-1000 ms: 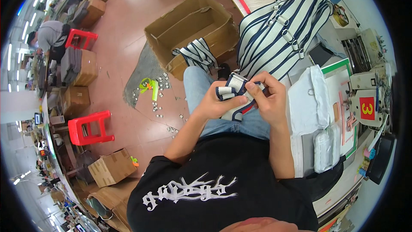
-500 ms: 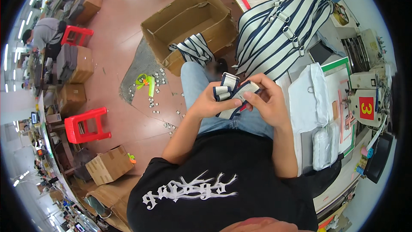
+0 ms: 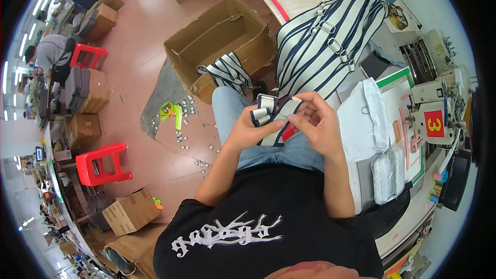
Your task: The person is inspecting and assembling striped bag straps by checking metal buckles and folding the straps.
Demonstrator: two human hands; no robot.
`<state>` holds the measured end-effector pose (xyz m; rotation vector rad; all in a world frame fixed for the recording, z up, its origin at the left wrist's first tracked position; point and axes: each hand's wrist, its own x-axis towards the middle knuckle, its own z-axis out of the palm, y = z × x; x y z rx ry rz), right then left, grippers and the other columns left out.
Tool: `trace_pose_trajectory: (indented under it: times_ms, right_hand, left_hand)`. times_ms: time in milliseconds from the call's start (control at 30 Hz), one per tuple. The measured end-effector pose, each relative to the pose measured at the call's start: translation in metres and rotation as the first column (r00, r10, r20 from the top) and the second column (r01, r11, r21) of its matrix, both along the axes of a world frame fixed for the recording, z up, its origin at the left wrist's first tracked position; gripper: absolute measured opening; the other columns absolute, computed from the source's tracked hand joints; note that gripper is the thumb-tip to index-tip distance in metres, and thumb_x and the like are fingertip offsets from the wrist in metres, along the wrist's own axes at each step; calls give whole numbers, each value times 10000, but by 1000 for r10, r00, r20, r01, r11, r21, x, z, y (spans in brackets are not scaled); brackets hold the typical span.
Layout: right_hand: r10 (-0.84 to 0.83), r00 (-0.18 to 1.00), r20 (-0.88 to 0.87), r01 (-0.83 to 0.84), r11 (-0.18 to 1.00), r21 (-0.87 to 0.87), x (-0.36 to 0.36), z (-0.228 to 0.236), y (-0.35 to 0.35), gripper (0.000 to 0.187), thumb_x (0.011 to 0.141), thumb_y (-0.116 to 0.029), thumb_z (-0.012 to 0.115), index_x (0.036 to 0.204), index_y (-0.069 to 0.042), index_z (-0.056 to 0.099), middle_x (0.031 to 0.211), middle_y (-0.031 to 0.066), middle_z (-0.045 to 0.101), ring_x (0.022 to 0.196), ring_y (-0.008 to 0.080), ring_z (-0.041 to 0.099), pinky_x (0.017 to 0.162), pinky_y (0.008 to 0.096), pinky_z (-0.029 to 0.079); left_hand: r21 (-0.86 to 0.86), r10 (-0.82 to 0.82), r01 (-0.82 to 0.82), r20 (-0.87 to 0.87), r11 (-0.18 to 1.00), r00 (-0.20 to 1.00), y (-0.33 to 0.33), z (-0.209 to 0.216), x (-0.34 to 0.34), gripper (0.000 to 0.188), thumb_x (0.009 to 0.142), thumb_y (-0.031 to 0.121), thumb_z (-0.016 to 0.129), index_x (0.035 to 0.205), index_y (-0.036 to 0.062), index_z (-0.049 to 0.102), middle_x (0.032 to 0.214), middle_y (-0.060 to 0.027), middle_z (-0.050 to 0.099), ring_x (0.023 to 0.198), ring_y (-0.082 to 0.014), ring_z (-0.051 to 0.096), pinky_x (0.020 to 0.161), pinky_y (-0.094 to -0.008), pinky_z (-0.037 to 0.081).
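Above my lap, a cream webbing strap [image 3: 272,136] with navy edges is folded into loops between both hands. My left hand [image 3: 246,133] is closed around the folded part, its thumb pressed on top. A metal buckle [image 3: 267,96] seems to sit at the far end of one loop. My right hand [image 3: 321,130] pinches the strap's other length between thumb and fingers. Something red [image 3: 288,134] shows beneath the strap, between the hands; its kind is unclear. A large bundle of matching straps [image 3: 310,62] with metal buckles lies on the table ahead to the right.
An open cardboard box [image 3: 181,36] stands ahead, with more striped straps [image 3: 227,72] over its near side. To the right are a sewing machine [image 3: 434,116] and white plastic packages [image 3: 361,124]. A red stool [image 3: 103,164] stands left. Small pieces [image 3: 201,164] litter the floor.
My right hand has turned slightly and the strap lies at a steeper slant, showing more of the red piece. The whole view has shifted a little. Both hands keep their hold.
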<state>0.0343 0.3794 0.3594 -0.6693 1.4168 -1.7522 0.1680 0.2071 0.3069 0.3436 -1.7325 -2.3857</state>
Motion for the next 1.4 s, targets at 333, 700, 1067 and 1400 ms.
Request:
trace_pose_trajectory:
  times_ms: [333,700,1067,1400]
  right_hand:
    - [-135,991,6,135,990,-49,-5,6,3,365,966,55,691,1302,11,556,1049,64,698,932,90,675,817,217,539]
    - [-322,902,-288,307,947,-95,-53,60,36,303,971,13,663,1273,21,634,947,25,613,821,85,599,673,239,510]
    - [-189,975,-113,193,981,32,-10,14,31,50,983,13,614,1031,0,608,897,67,669,772,151,671,696,282,538]
    - [282,925,-253,-246,955,165,27,-4,-44,305,954,-17,712,1246,8,627,1201,67,608,1052,140,646,911,274,533]
  left_hand:
    - [-12,56,-55,69,998,996,7,-2,-4,217,915,117,835,1084,39,723,947,39,709,862,-36,616,742,-237,500]
    - [211,211,-188,-90,959,973,-12,-4,-4,108,1053,158,625,1109,70,650,879,-73,720,818,-158,696,588,-266,485]
    - [353,509,-453,-80,819,857,-51,-21,28,142,1032,171,624,1044,31,638,752,-61,632,713,-198,653,655,-316,508]
    - [262,602,-558,-133,787,787,-84,-1,88,124,1031,117,618,1062,0,643,761,-83,625,705,-203,629,675,-338,517]
